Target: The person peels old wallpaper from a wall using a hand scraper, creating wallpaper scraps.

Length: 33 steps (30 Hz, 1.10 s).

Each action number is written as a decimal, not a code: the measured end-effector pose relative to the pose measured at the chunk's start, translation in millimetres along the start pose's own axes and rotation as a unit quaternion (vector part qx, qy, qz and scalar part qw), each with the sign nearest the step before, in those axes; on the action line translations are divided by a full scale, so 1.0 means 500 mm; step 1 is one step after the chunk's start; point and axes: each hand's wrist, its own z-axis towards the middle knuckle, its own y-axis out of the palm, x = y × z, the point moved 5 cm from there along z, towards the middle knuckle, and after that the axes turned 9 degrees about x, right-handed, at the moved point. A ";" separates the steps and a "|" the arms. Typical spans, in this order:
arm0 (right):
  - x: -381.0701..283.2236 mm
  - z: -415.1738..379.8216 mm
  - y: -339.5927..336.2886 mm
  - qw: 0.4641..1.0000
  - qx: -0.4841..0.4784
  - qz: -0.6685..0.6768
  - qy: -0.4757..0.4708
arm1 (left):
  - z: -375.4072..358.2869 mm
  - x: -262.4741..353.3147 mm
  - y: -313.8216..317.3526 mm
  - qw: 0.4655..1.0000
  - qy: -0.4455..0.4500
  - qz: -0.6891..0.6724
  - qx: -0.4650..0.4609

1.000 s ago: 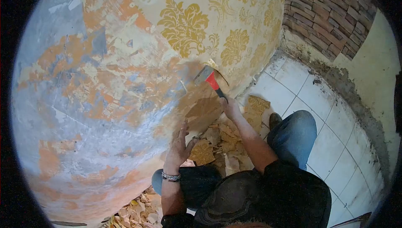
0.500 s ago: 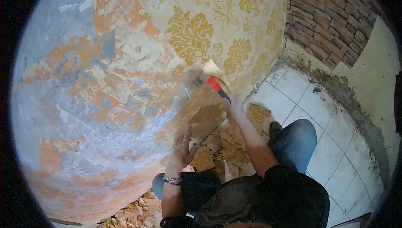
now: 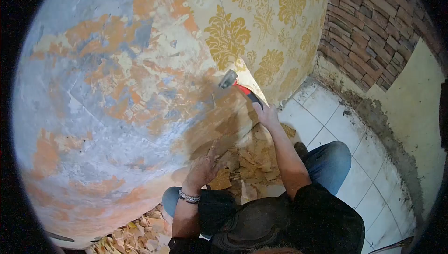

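My right hand [image 3: 267, 115] is closed round the red and black handle of a scraper [image 3: 243, 88]. Its grey blade is at the wall, by the lower edge of the gold-patterned wallpaper [image 3: 227, 34]. A pale strip of peeled wallpaper [image 3: 249, 80] hangs loose beside the handle, its lower end close to my right hand. Lower down, my left hand [image 3: 203, 171] is near the wall above my knee, fingers stretched out and holding nothing. A bracelet [image 3: 189, 197] circles that wrist.
Patchy grey and orange bare wall [image 3: 107, 100] spreads to the left. Torn wallpaper scraps [image 3: 254, 160] cover the floor between my knees, with another heap [image 3: 140, 235] at lower left. White floor tiles [image 3: 322, 104] and a stone-look wall [image 3: 368, 25] are on the right.
The view has swung slightly left. The scraper blade, blurred before, is now sharp and turned differently. More of the peeled strip's pale back shows. My left hand has lowered slightly.
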 end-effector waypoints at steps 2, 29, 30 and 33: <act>0.041 -0.004 -0.008 0.998 -0.054 -0.005 0.009 | -0.012 0.001 -0.006 1.000 -0.015 0.003 -0.023; -0.034 0.045 -0.015 0.998 -0.056 0.007 -0.006 | -0.053 -0.051 -0.009 0.999 0.023 -0.001 0.035; -0.030 0.043 -0.022 0.998 -0.052 0.021 -0.013 | -0.055 -0.045 -0.009 1.000 0.000 -0.008 0.009; -0.012 0.050 -0.027 0.999 -0.032 0.013 -0.028 | -0.051 -0.050 -0.004 1.000 0.015 -0.008 0.020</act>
